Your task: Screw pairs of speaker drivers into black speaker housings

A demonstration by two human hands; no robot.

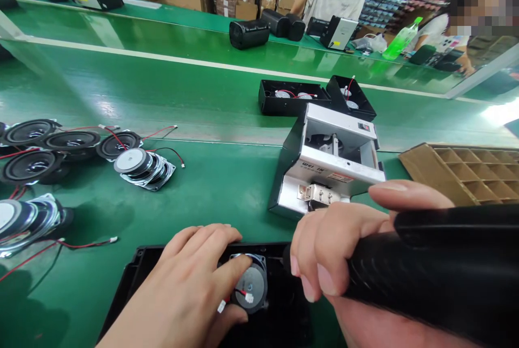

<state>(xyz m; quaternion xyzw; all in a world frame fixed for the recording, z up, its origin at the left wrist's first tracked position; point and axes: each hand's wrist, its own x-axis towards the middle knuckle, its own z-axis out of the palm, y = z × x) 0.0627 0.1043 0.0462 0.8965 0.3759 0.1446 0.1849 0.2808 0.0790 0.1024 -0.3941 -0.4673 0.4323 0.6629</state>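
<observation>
My left hand point(203, 278) is at a round speaker point(254, 283) seated in a black rectangular housing point(284, 305). A finger lies over its rim, the thumb is at its lower side, and the other fingers reach the housing's far edge. White plugs on short wires lie on the speaker's back. My right hand point(328, 251) is wrapped round a thick black electric screwdriver point(430, 272), held almost level. Its nose points left over the housing, close to the speaker; the fingers partly hide that end, and I cannot tell whether it touches a screw.
Beyond my right hand stands a silver-and-black screw feeder point(332, 159). Loose speakers point(140, 167) with wires lie at the left. Two black housings point(294, 99) with speakers inside are farther back. A divided cardboard box point(466, 172) sits right. Across the bench are people and a green bottle point(399, 42).
</observation>
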